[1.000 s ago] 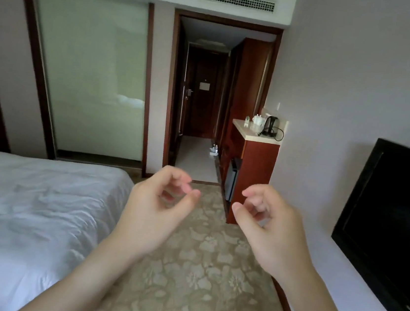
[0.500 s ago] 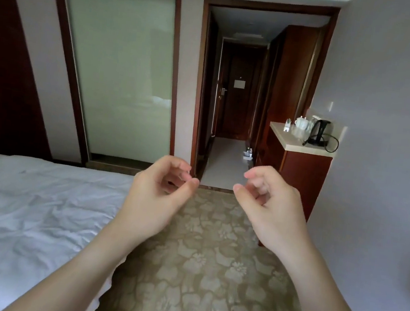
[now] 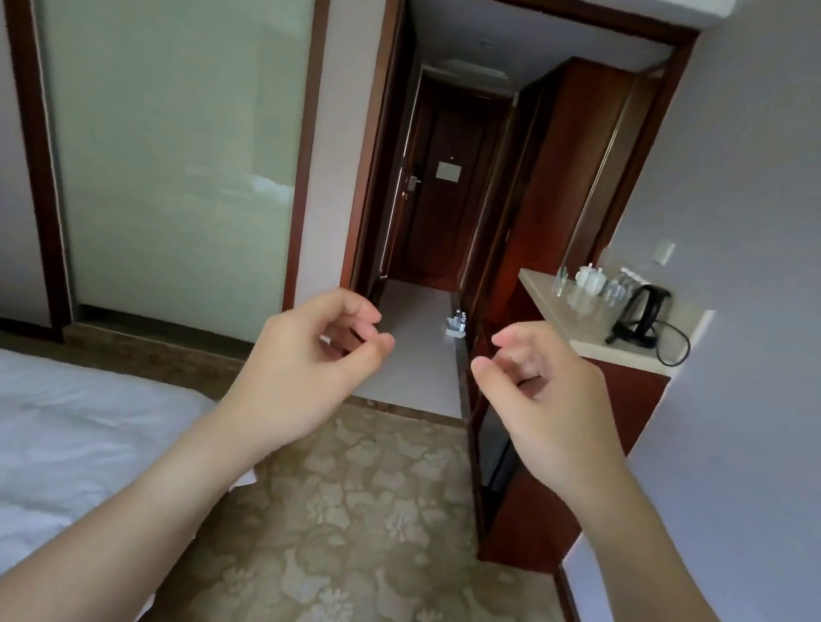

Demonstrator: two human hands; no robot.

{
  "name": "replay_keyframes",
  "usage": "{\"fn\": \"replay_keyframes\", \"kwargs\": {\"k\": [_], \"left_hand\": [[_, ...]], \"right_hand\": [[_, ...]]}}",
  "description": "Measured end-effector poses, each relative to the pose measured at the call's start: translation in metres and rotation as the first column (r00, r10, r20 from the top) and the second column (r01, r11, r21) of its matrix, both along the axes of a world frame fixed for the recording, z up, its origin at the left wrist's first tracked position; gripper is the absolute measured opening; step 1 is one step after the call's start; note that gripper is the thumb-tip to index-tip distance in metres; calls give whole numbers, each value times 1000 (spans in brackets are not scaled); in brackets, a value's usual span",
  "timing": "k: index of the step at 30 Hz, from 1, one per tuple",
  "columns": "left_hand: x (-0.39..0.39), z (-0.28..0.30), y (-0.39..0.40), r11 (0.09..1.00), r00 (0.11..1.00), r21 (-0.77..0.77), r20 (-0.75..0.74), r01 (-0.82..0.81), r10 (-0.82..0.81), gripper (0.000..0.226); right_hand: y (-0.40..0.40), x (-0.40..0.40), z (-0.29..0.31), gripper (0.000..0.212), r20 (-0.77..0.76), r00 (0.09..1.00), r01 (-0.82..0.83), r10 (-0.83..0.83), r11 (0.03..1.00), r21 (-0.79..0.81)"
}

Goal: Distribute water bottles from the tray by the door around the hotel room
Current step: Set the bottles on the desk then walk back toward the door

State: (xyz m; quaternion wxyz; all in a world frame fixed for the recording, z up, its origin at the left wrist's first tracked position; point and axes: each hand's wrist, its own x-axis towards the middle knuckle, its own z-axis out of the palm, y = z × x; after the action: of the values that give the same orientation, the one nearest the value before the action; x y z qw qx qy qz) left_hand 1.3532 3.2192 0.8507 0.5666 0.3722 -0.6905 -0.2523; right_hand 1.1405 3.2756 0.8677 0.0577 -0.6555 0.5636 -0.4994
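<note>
Head view: left hand (image 3: 310, 371) and right hand (image 3: 547, 405), each grip loosely curled, empty, well short of tray (image 3: 455, 327) of bottles.

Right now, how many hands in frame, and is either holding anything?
2. Left hand is raised at centre-left beside the bed; right hand at centre-right before the cabinet. Both loosely curled, empty.

left hand (image 3: 310, 376): raised, fingers curled, empty
right hand (image 3: 549, 405): raised, fingers curled, empty, apart from left
tray (image 3: 456, 327): on hallway floor by cabinet (image 3: 558, 184), bottles (image 3: 459, 317) standing in it
door (image 3: 447, 181): shut, hallway's far end
bench (image 3: 573, 314): right; kettle (image 3: 642, 311), cups (image 3: 589, 277), bottles on top
bed (image 3: 20, 443): lower left, white sheets
carpet (image 3: 370, 538): floral, between bed and bench
</note>
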Motion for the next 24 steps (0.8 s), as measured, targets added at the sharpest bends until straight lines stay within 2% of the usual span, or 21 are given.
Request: {"fn": "replay_keyframes", "kwargs": {"k": [5,11,17,24], "left_hand": [[-36,1,-122,997,997,-11,17,81,-81,7],[-94,-14,-268,990,990,7,22,139,-139,8],[-172,-27,-423,994,992,7,64,113,-113,8],[-225,-6,-604,998,990,-14,129,63,-61,12]], "right_hand": [[-111,-33,0,14,78,996,49,-48,999,-10],[-248,-92,-19,15,85,992,92,-91,996,-10],[-409,-171,-37,16,95,991,96,-94,995,-18],[-606,-227,-25,23,99,995,34,-35,999,7]]}}
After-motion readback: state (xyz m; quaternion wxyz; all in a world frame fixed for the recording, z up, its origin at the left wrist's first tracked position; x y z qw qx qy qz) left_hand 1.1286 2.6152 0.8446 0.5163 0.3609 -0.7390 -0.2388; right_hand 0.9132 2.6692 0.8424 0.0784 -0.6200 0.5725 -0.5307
